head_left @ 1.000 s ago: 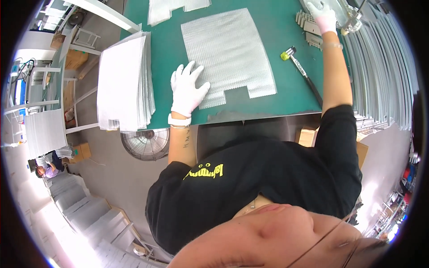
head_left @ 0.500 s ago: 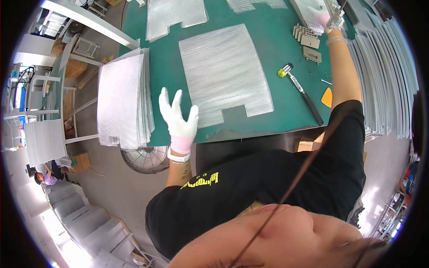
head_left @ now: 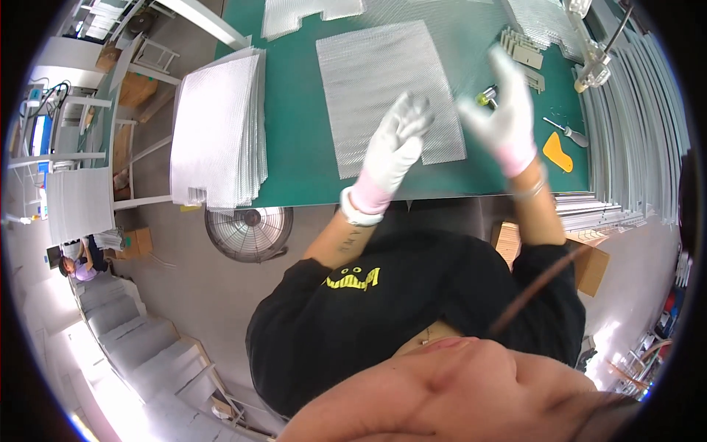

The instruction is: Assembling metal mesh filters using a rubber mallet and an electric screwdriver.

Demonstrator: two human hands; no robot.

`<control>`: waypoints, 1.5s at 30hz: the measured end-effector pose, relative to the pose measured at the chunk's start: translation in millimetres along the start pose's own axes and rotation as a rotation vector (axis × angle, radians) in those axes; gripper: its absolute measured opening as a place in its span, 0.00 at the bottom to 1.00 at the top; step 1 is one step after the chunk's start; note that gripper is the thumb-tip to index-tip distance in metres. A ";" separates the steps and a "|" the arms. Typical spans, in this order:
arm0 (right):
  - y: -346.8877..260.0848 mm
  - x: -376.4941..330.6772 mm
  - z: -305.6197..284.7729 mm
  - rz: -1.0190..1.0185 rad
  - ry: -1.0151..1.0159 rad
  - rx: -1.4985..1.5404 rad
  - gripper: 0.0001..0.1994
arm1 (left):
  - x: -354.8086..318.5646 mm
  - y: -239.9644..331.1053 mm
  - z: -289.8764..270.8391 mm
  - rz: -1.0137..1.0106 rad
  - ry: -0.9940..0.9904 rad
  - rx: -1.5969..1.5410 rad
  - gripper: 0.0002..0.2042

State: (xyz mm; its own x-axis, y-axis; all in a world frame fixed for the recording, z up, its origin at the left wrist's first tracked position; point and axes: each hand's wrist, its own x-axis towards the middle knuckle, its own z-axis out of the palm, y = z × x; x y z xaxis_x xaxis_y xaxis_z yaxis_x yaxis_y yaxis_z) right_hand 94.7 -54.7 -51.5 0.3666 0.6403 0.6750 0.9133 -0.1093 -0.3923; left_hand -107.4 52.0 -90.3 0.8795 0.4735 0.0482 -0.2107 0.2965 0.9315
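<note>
left hand (head_left: 394, 147) open, empty | right hand (head_left: 504, 118) open, empty | mesh sheet (head_left: 387, 92) flat on green table (head_left: 302, 147), under both hands | untouched; stack (head_left: 217, 132) waiting left

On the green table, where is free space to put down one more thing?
Bare green table lies between the stacked mesh sheets and the flat mesh sheet, and along the near edge under the left hand. The right side is crowded: right hand, screwdriver, orange piece.

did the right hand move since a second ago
Yes. The right hand came back from the far right table corner toward the mesh sheet, now raised near the left hand.
</note>
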 end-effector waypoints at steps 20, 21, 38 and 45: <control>-26.0 -58.0 8.6 0.615 -0.383 0.125 0.31 | -15.1 1.9 -76.5 0.237 0.492 1.316 0.42; -22.1 -62.8 13.4 0.547 -0.341 0.107 0.30 | -13.1 -1.1 -78.4 0.206 0.469 1.377 0.42; -8.6 -80.1 37.7 0.457 -0.394 0.030 0.24 | -9.0 -12.4 -86.2 -0.005 0.424 1.503 0.42; -2.8 -80.8 38.0 0.410 -0.409 -0.026 0.24 | -6.6 -13.6 -88.6 -0.023 0.402 1.480 0.43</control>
State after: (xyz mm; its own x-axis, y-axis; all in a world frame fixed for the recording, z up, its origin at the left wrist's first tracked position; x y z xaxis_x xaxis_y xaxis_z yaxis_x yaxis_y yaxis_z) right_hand 55.8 -77.3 -128.7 0.5974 0.7832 0.1727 0.7172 -0.4253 -0.5520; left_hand -148.1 118.4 -135.2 0.6551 0.7387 0.1587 0.6154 -0.6436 0.4551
